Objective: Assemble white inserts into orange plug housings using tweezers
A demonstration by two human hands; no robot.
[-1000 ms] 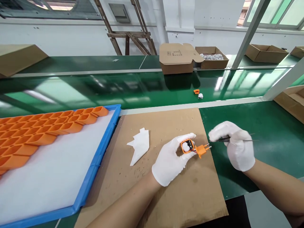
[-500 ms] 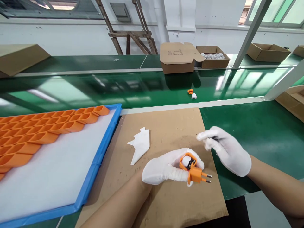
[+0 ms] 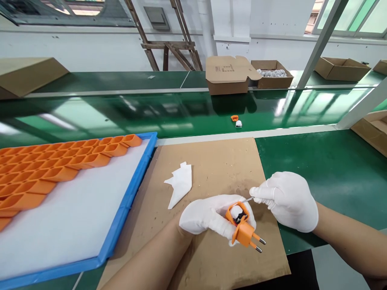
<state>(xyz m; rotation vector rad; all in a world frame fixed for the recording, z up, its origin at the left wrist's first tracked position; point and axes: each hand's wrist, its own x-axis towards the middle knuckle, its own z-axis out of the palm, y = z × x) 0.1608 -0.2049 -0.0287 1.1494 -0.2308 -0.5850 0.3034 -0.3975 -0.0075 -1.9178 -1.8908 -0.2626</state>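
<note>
In the head view, the brown carton (image 3: 228, 70) on the rear shelf carries dark printed characters on its lid; they are too small to read.

The left hand (image 3: 208, 215), in a white glove, lies above the cardboard sheet (image 3: 217, 169), thumb and fingers curled around an orange housing (image 3: 229, 216). The housing faces up, with a white rounded insert (image 3: 236, 210) and a dark component (image 3: 240, 218) visible inside. An orange two-pin plug (image 3: 244, 233) sits at its near side beside the thumb, pins pointing right and toward the wearer. The right hand (image 3: 286, 201), likewise gloved, pinches a slim metal tool (image 3: 248, 199) with fingers closed; the tip reaches the housing's far rim, contact unclear.

A torn white scrap (image 3: 181, 183) lies on the sheet. At left, a blue-rimmed tray (image 3: 130, 193) bears rows of orange hollow shells (image 3: 63, 173) on a white base. Beyond, on a glossy green surface (image 3: 181, 117), are a small orange part (image 3: 234, 118) and a white piece (image 3: 238, 124), side by side. An open carton (image 3: 273, 83) holds white pieces. A wooden frame (image 3: 169, 45) stands by the white wall (image 3: 105, 48).
</note>
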